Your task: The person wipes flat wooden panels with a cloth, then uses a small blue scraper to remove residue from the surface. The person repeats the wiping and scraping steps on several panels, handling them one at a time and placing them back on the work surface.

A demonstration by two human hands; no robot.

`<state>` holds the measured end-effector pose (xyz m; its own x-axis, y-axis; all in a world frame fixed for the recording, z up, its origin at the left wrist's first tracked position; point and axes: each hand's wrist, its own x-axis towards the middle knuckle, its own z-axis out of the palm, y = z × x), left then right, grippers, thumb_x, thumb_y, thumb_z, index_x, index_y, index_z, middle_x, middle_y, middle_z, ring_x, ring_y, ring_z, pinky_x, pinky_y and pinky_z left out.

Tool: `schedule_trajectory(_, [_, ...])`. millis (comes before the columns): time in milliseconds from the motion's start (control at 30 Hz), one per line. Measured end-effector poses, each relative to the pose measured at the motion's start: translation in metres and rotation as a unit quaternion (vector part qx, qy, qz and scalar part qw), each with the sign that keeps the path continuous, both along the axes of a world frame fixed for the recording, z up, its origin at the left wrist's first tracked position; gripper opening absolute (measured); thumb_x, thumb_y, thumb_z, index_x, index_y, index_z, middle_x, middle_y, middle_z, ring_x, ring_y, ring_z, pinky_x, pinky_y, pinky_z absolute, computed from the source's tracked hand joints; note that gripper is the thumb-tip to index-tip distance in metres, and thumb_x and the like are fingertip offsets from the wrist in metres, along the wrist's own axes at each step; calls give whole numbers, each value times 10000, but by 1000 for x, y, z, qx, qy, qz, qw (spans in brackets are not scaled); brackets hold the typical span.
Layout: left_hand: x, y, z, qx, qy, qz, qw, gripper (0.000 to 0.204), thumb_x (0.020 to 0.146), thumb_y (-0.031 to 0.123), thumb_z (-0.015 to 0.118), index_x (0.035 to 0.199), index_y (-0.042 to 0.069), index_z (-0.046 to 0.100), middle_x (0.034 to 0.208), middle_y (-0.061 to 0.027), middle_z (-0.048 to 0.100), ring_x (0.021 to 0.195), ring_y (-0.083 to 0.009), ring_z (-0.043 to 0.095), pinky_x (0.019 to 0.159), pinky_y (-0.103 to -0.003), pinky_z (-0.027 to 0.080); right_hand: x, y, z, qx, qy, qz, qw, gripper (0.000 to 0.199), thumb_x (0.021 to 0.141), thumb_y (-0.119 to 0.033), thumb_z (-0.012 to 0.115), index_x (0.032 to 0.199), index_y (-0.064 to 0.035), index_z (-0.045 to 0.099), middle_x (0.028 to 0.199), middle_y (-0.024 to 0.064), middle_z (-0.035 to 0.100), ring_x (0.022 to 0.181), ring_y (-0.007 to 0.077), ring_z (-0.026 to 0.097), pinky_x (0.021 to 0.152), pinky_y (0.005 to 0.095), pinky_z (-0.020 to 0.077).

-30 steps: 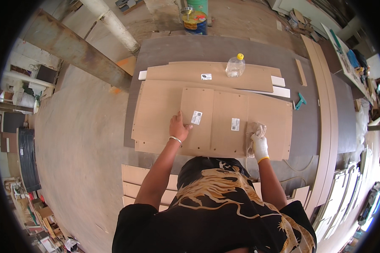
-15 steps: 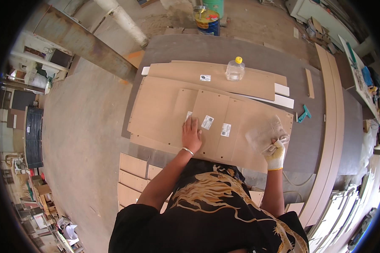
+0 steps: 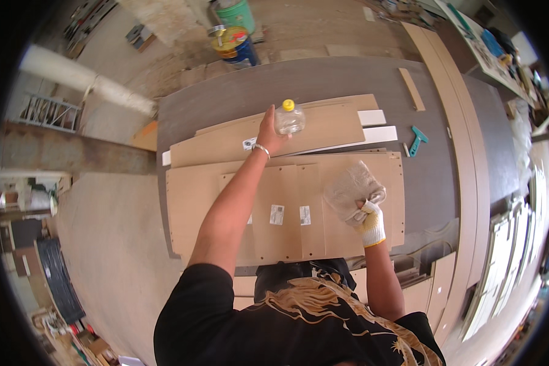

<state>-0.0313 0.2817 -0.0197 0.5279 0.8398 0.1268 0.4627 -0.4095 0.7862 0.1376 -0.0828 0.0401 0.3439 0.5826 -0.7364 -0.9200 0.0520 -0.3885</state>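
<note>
My bare left hand (image 3: 273, 135) reaches across the boards and is closed around the side of a clear plastic bottle (image 3: 290, 121) with a yellow cap. The bottle is upright over the far brown panel (image 3: 335, 125). In a white knitted glove, my right hand (image 3: 370, 222) grips a crumpled greyish rag (image 3: 354, 189), which spreads over the right part of the near panel (image 3: 195, 189). Narrower brown boards (image 3: 277, 244) with white labels lie on that near panel, in front of my body.
A teal T-shaped hand tool (image 3: 417, 141) lies on the dark tabletop (image 3: 433, 189), with a short wood strip (image 3: 412, 88) farther back. Long boards (image 3: 451, 122) run along the right side. Beyond the table stand a blue drum (image 3: 235, 46) and a green bucket (image 3: 236, 15).
My left hand has left the labelled boards and moved forward onto the bottle. The right hand still holds the rag over the near panel. The whole view has shifted and turned.
</note>
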Motion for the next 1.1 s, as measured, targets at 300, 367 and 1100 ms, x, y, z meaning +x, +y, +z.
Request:
schedule_trajectory(300, [45, 21, 39, 221, 125, -182, 950, 524, 742, 106, 859, 1220, 103, 645, 1251, -126, 663, 1277, -344, 586, 1200, -548, 388, 14, 46, -26, 99, 29, -91, 990, 350, 988, -188, 710, 1277, -85, 540, 1124, 156, 686, 644, 143, 650, 570, 215, 557])
schedule_trajectory(367, [54, 17, 68, 300, 171, -232, 909, 450, 753, 33, 788, 1177, 119, 666, 1183, -98, 652, 1237, -317, 593, 1189, -512, 397, 17, 63, -36, 145, 17, -71, 987, 523, 1041, -275, 671, 1477, -70, 467, 1439, 208, 594, 1122, 298, 687, 951, 392, 594])
schedule_trajectory(1100, [29, 15, 43, 242, 43, -124, 961, 499, 705, 51, 845, 1175, 91, 681, 1203, -82, 663, 1225, -345, 569, 1072, -472, 445, 11, 158, 14, 211, -13, -59, 976, 628, 1100, -501, 503, 1598, -129, 410, 1586, 160, 490, 1429, 411, 494, 1212, 602, 393])
